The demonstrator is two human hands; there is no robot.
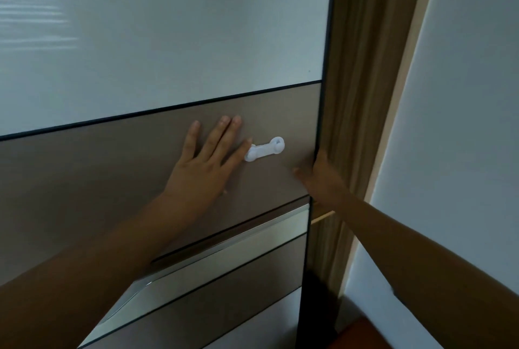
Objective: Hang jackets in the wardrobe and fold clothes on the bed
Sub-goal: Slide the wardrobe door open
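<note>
The wardrobe door (168, 25) fills the view beyond my fingers, its brown band (84, 180) directly under them. My left hand (202, 163) lies flat on that band, fingers straight and spread, holding nothing. My right hand (317, 171) grips the door's right edge — thumb in front, fingers hidden behind. A small white latch (264, 149) sits at my left forefinger's tip.

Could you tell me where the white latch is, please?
Head view, right of centre: the latch sits on the brown door panel, between the left hand, whose fingertip touches it, and the right hand gripping the panel's edge.
</note>
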